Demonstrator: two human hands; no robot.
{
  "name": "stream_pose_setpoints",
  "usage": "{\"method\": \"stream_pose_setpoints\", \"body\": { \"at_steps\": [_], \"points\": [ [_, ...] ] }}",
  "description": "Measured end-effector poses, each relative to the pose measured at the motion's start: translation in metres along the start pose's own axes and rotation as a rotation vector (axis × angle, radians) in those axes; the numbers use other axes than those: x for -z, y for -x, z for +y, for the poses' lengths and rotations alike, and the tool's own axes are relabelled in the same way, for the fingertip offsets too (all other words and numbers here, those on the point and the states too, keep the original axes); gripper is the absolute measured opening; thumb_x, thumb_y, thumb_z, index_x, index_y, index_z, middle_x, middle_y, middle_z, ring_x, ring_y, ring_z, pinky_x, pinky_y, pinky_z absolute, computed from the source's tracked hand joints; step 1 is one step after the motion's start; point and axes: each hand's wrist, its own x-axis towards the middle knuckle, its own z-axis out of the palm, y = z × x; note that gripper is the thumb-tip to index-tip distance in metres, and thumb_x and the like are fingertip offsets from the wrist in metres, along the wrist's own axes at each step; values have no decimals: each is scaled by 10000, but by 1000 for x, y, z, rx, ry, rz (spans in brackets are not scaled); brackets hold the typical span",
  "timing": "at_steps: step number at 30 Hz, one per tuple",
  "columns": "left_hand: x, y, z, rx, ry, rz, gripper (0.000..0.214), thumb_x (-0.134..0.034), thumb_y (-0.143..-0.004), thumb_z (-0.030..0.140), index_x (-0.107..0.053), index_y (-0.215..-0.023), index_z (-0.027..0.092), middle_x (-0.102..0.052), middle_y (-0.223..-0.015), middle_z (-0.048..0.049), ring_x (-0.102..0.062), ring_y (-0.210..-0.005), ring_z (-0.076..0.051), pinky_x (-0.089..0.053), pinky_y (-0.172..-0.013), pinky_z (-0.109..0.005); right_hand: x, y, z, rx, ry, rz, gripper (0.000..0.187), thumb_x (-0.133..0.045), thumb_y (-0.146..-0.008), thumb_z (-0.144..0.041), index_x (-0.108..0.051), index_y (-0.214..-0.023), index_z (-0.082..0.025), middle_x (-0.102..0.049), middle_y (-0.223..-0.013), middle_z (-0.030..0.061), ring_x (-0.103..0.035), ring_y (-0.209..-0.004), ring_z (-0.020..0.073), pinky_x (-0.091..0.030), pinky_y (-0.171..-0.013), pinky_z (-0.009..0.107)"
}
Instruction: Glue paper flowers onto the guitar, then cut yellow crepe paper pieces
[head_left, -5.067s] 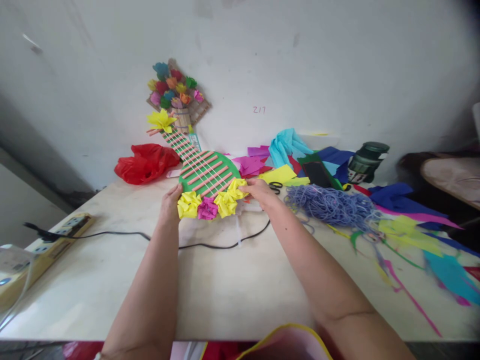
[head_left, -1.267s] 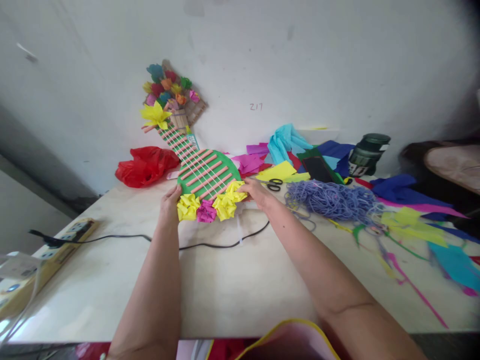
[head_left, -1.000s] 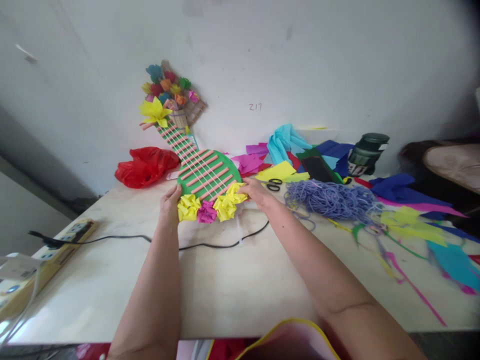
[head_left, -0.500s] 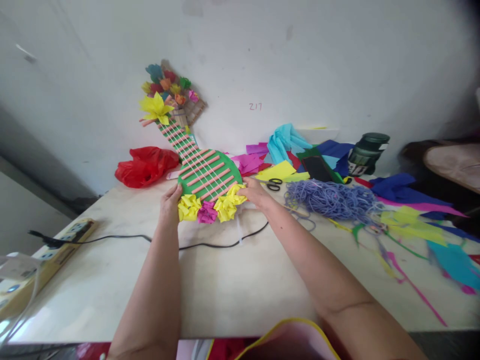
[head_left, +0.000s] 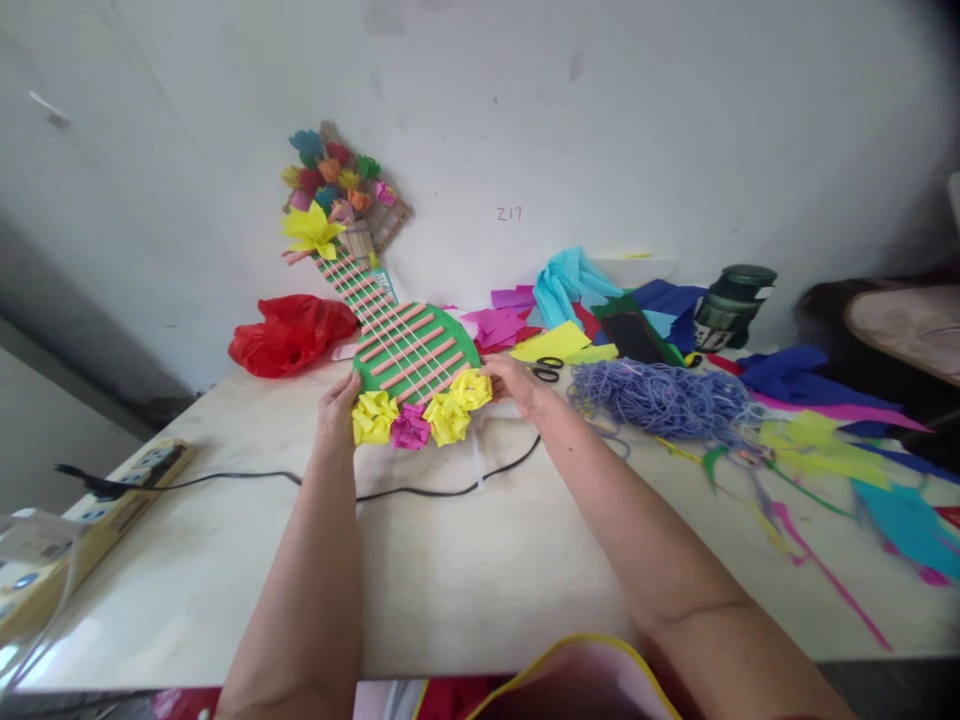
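Note:
Both my hands hold a green guitar-shaped paper craft [head_left: 416, 345] by its wide lower end. My left hand [head_left: 339, 402] is closed on its left edge, and my right hand [head_left: 510, 382] grips the right edge; some fingers are hidden behind it. Pinkish sticks lie across its front, with white strings running lengthwise over them. Along the bottom edge sit yellow paper flowers [head_left: 375, 416] and a magenta one [head_left: 410, 427]. A larger yellow flower [head_left: 313, 230] tops the narrow neck, which leans up and to the left, away from me.
Behind the neck, a bunch of colourful paper flowers [head_left: 337, 172] is by the wall. A red plastic bag [head_left: 289, 338] lies left; a power strip [head_left: 135, 500] is nearer, its black cord crossing the table. Rightward are scissors [head_left: 547, 369], purple cord [head_left: 667, 402], paper pieces and a green jar [head_left: 736, 308].
The craft's neck end has dipped slightly, uncovering more of the flower bunch behind it. Both hands keep their grip on the lower edges.

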Motion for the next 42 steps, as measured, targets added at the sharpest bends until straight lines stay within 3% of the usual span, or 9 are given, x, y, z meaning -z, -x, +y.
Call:
{"method": "stream_pose_setpoints", "body": {
  "at_steps": [4,10,15,21,23,26,30,34,42],
  "points": [
    [3,0,0,94,20,-60,356,-682,-624,264,-640,-952,130,-668,-901,-105,-622,-853,-262,-518,-747,-357,8,-1,-1,22,-25,30,142,-486,-656,-288,-507,-641,-149,-535,-505,-3,-505,-435,103,-388,-431,198],
    [5,4,0,249,45,-189,378,-626,-683,247,-601,-1029,99,-651,-963,-125,-612,-877,-272,-496,-799,-389,17,-5,5,157,39,-57,347,-487,-738,-507,-486,-647,-172,-469,-420,-37,-416,-335,83,-321,-351,193],
    [4,4,0,321,30,-159,358,-592,-693,209,-604,-1033,98,-674,-846,-101,-626,-835,-265,-518,-754,-378,15,-3,7,278,64,-119,309,-499,-755,-497,-502,-720,-190,-368,-382,-83,-328,-319,64,-258,-328,180],
    [1,5,2,363,40,-178,347,-565,-711,191,-595,-1042,91,-671,-855,-102,-626,-826,-260,-514,-745,-367,11,2,5,319,73,-158,277,-503,-761,-473,-510,-796,-198,-392,-441,-81,-329,-338,60,-273,-347,191],
    [1,5,2,382,77,-204,340,-531,-752,224,-577,-1064,97,-666,-883,-100,-617,-851,-262,-502,-758,-377,9,2,5,315,59,-130,266,-528,-745,-456,-522,-802,-196,-408,-460,-76,-344,-350,60,-278,-354,190],
    [3,2,2,307,180,-245,411,-435,-814,404,-555,-1085,118,-652,-939,-102,-603,-887,-260,-486,-770,-390,9,0,8,302,-13,-49,265,-552,-722,-441,-546,-809,-191,-429,-480,-68,-350,-360,59,-265,-352,188],
    [9,-3,0,248,209,-204,588,-362,-773,586,-573,-1031,101,-644,-930,-132,-606,-865,-259,-487,-753,-390,12,-7,14,305,-143,56,254,-563,-703,-421,-555,-791,-183,-447,-478,-62,-341,-357,62,-249,-341,194],
    [14,-6,2,284,176,-183,519,-387,-761,541,-600,-935,101,-657,-799,-128,-624,-758,-255,-491,-692,-409,14,-11,17,297,-275,154,247,-589,-663,-409,-539,-746,-182,-439,-459,-67,-354,-356,67,-273,-344,197],
    [7,4,0,252,97,-496,395,-530,-650,260,-555,-1024,136,-666,-804,-105,-627,-776,-251,-448,-767,-461,12,-18,18,329,-319,357,279,-571,-653,-444,-504,-761,-195,-412,-427,-90,-305,-309,59,-242,-308,199]
  ]
}}
